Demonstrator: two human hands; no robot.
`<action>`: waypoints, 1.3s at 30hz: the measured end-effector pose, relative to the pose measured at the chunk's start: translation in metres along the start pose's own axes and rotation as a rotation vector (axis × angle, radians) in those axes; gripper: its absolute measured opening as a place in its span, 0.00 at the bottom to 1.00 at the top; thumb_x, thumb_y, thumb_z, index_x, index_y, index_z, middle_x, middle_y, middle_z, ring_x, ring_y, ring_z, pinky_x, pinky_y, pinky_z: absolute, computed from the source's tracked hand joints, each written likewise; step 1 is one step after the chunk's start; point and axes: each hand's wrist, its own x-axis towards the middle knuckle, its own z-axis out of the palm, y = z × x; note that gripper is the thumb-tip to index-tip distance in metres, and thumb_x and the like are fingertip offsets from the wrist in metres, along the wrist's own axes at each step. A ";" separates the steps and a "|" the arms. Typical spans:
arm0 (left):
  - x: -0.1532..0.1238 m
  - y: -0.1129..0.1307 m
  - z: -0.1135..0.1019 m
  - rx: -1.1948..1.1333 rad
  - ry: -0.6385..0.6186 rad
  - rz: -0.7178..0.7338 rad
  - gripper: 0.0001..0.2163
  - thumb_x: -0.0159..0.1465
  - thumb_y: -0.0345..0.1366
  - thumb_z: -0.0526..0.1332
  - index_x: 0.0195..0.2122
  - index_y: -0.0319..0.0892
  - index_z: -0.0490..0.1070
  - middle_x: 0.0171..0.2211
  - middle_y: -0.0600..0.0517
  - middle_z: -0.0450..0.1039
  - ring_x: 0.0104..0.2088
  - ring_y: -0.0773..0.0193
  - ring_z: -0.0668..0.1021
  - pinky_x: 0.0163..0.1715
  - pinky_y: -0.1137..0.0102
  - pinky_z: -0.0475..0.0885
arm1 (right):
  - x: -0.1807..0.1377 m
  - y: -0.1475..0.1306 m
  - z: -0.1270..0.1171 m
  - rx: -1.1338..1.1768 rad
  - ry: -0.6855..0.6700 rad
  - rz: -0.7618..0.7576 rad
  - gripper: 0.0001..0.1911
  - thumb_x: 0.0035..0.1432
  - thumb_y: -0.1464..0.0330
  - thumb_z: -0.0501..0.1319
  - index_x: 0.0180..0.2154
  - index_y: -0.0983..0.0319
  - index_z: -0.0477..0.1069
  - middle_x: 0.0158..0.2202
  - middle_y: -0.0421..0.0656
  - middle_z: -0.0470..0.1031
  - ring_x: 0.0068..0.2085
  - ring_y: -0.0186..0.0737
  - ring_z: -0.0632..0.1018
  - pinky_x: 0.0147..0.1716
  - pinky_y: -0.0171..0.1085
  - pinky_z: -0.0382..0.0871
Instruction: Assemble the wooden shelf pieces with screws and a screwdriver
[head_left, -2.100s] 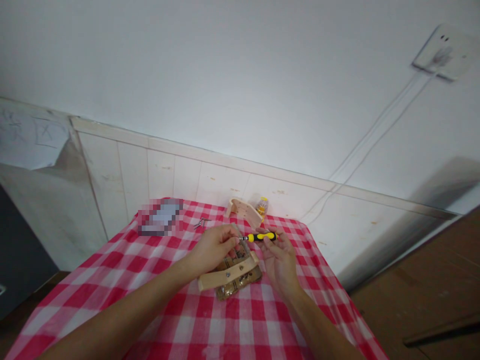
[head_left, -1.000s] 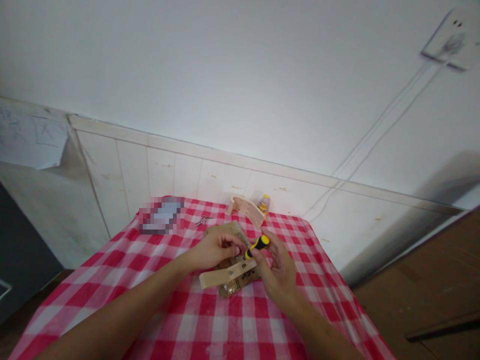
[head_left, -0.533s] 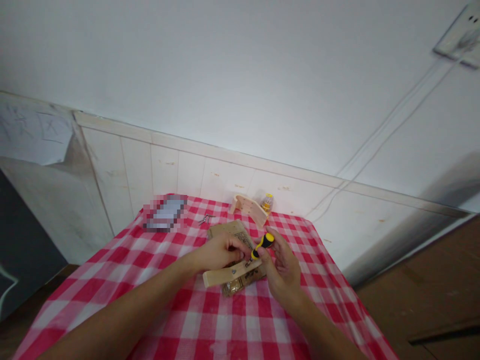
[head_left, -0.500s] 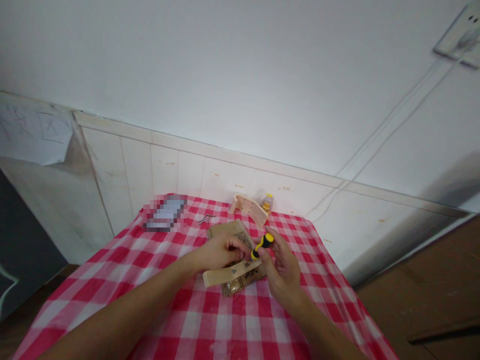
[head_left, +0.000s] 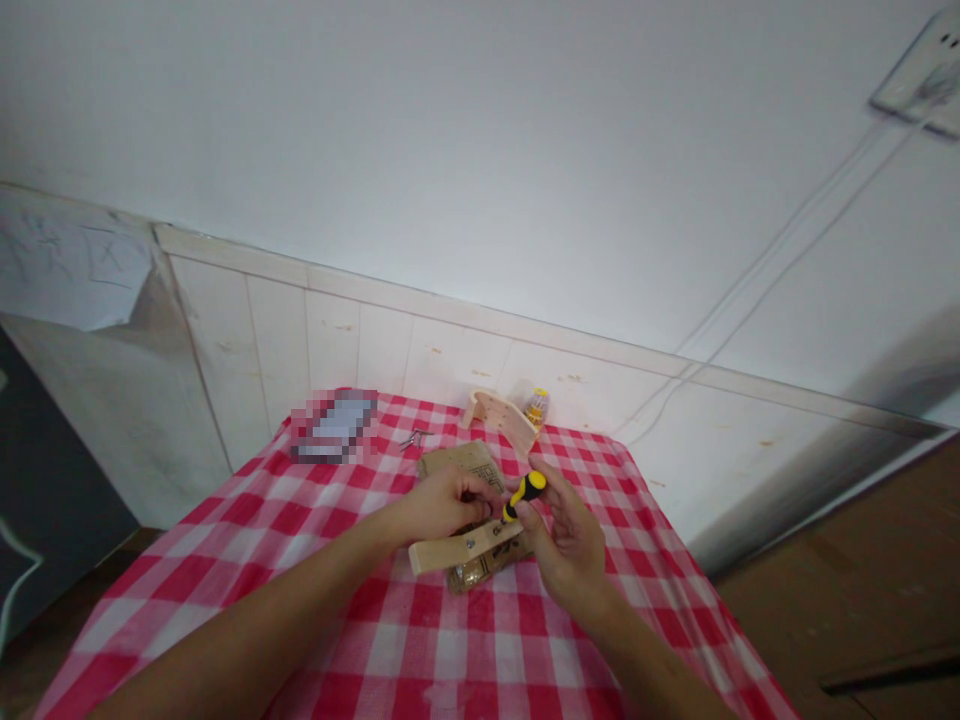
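A pale wooden piece (head_left: 459, 549) with a screw in its side rests on a brown printed sheet (head_left: 456, 462) on the red and white checked tablecloth (head_left: 480, 640). My right hand (head_left: 571, 532) is closed round a small yellow and black screwdriver (head_left: 524, 492), whose tip points down and left at the wooden piece. My left hand (head_left: 444, 501) is closed in a pinch at the top of that piece, right by the screwdriver tip; what it pinches is too small to make out.
A second curved wooden part (head_left: 504, 418) and a small yellow-topped jar (head_left: 536, 406) stand at the table's far edge by the panelled wall. Loose metal screws (head_left: 412, 438) and a blurred-out flat object (head_left: 334, 427) lie far left. The table's right edge drops to a brown floor.
The screwdriver was lying level in my right hand; it has tilted tip-down and moved in to the wooden piece by my left fingers. The view shifted slightly.
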 end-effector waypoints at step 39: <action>0.001 0.005 0.002 -0.079 -0.017 0.027 0.09 0.65 0.38 0.63 0.32 0.41 0.79 0.34 0.52 0.81 0.36 0.61 0.78 0.38 0.70 0.71 | -0.005 -0.026 0.016 0.175 -0.156 -0.017 0.22 0.72 0.68 0.59 0.64 0.48 0.66 0.55 0.47 0.81 0.50 0.45 0.85 0.49 0.47 0.82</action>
